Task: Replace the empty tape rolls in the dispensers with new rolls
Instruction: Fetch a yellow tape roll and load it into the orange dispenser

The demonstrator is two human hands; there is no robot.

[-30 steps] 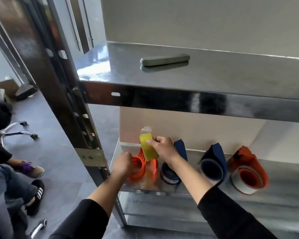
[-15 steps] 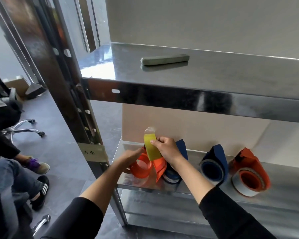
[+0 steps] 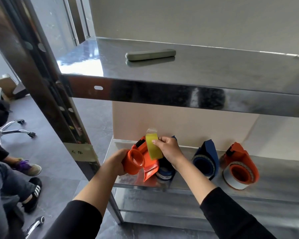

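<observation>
Left hand: the left hand (image 3: 116, 163) wraps its fingers round the orange dispenser (image 3: 151, 167) and holds it up, just over the front edge of the lower shelf (image 3: 274, 171).
Right hand: the right hand (image 3: 170, 150) pinches the yellow roll (image 3: 154, 147), thumb on its flat side and the other fingers curled behind it.
Yellow roll: it stands on its edge, right against the orange dispenser, and a clear bit of tape (image 3: 151, 131) sticks up from its top.
Round hub: the round hub (image 3: 135, 161) of the held dispenser looks bare, with no roll on it. It points toward the camera.
Step now: I think this is the step of putting a new roll into this dispenser. The roll is beside the hub, not on it yet.
Next move: the hole in the roll has to line up with the hub, and then the roll has to slide on straight. The left hand should hold the dispenser steady. The loose tape end could stick to things, so it needs care.
Other dispensers: a blue dispenser (image 3: 163, 173) sits partly hidden behind the right hand, a second blue dispenser (image 3: 205, 159) stands farther right, and another orange dispenser (image 3: 240, 168) at the far right already has a pale roll (image 3: 231, 182) on it.
Still to do: I cannot tell if the blue ones hold tape.
</observation>
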